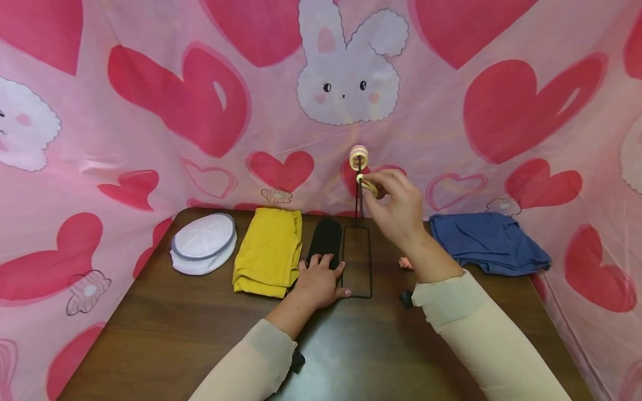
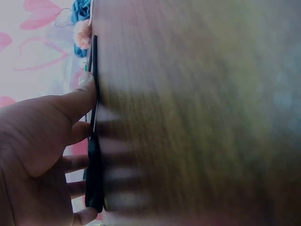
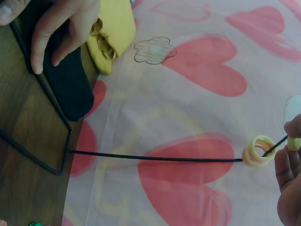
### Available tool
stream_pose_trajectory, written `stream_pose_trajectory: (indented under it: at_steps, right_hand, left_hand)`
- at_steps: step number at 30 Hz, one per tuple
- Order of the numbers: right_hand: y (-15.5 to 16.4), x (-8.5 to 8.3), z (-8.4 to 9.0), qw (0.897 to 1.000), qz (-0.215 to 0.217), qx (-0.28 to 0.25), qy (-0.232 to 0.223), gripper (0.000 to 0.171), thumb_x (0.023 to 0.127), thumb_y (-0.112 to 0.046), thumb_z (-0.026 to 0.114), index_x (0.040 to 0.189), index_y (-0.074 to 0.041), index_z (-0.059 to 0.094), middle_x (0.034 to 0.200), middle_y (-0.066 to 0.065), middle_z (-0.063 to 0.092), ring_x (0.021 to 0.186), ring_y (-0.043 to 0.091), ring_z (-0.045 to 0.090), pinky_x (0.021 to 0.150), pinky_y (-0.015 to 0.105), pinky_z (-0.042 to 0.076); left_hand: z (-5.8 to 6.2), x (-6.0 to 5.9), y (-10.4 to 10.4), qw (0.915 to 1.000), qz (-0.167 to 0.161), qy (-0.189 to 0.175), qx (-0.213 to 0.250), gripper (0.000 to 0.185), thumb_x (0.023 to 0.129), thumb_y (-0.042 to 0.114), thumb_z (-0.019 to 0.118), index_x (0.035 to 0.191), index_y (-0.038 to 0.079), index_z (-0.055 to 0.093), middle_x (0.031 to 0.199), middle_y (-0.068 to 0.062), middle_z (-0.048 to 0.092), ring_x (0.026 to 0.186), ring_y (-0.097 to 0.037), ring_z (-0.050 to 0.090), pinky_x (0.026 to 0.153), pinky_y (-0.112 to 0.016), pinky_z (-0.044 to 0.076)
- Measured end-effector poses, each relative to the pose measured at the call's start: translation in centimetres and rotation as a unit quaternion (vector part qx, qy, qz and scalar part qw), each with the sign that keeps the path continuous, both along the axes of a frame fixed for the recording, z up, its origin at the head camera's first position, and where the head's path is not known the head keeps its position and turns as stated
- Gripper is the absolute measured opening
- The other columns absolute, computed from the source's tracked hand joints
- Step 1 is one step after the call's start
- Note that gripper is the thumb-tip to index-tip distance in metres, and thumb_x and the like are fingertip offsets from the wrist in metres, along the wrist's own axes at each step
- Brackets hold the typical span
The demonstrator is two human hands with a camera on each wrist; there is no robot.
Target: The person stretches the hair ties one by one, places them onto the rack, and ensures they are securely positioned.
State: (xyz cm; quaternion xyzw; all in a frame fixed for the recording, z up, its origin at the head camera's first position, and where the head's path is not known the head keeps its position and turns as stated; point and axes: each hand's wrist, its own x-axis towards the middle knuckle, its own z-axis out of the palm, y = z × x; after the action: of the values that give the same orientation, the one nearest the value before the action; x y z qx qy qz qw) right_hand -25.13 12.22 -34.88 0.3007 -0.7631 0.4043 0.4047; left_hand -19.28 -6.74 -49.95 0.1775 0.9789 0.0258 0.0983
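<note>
A black wire stand point(image 1: 370, 262) has a flat rectangular base on the table and a tall upright with an arm at its top. Several yellow and pink hair ties point(image 3: 258, 151) are threaded on that arm. At the arm's front tip, my right hand point(image 1: 401, 209) pinches a yellow hair tie point(image 1: 370, 187) between thumb and fingers. My left hand point(image 1: 319, 283) rests flat with spread fingers, the thumb across the stand's base wire and other fingers over a folded black cloth item point(image 1: 326, 236). That cloth lies just left of the base.
Left of the black cloth lie folded yellow cloth point(image 1: 268, 250) and a round white mesh item point(image 1: 204, 242) with a grey rim. Folded blue cloth point(image 1: 486, 242) sits at the back right. A small pink scrunchie point(image 1: 405, 263) shows beside the right forearm. Pink heart-print fabric point(image 1: 281, 128) hangs behind the table.
</note>
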Motion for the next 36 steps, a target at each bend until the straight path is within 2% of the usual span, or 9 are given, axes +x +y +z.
stream_pose_trajectory:
  at_steps: [8,14,22,28,36]
  right_hand:
    - [-0.7,-1.7,0.1,0.999,-0.015,-0.032,-0.036,0.023,0.088,-0.004,0.077,0.111,-0.002,0.078,0.101,0.014,0.067,0.078,0.021,0.067,0.073,0.020,0.053]
    - [-1.3,-2.9,0.0,0.996,-0.048,-0.056,-0.057,0.023,0.088,-0.004,0.076,0.110,-0.003,0.079,0.102,0.013,0.067,0.073,0.022,0.064,0.069,0.017,0.048]
    - [-1.5,-3.8,0.0,0.992,-0.065,-0.080,-0.073,0.031,0.085,0.001,0.074,0.115,-0.004,0.079,0.110,0.016,0.066,0.078,0.024,0.066,0.069,0.016,0.049]
    - [-1.0,-3.0,-0.8,0.989,-0.037,-0.114,-0.089,0.041,0.082,0.008,0.075,0.121,-0.004,0.077,0.113,0.017,0.061,0.080,0.027,0.068,0.073,0.018,0.054]
    - [0.3,-0.8,-2.2,0.990,-0.017,-0.113,-0.082,0.041,0.081,0.012,0.079,0.120,0.001,0.076,0.113,0.023,0.061,0.080,0.028,0.066,0.074,0.021,0.054]
  left_hand:
    - [-0.1,-0.1,0.1,1.0000,-0.001,0.003,0.004,0.080,0.090,0.076,0.057,0.158,0.035,0.046,0.162,-0.009,0.038,0.143,-0.038,0.035,0.111,-0.067,0.026]
    - [-0.1,0.0,0.1,1.0000,-0.001,0.000,0.000,0.080,0.091,0.076,0.057,0.159,0.035,0.045,0.162,-0.009,0.038,0.143,-0.038,0.035,0.112,-0.067,0.026]
    - [0.0,0.2,0.2,1.0000,-0.002,0.002,-0.001,0.079,0.092,0.075,0.056,0.159,0.035,0.044,0.163,-0.008,0.037,0.144,-0.038,0.034,0.112,-0.067,0.025]
    - [-0.1,0.2,0.2,1.0000,-0.001,-0.001,-0.003,0.080,0.092,0.075,0.055,0.160,0.035,0.042,0.164,-0.008,0.036,0.145,-0.038,0.033,0.113,-0.067,0.025]
    - [0.0,0.1,0.1,1.0000,0.002,0.000,-0.001,0.080,0.092,0.075,0.056,0.159,0.035,0.043,0.164,-0.008,0.036,0.145,-0.037,0.033,0.112,-0.067,0.025]
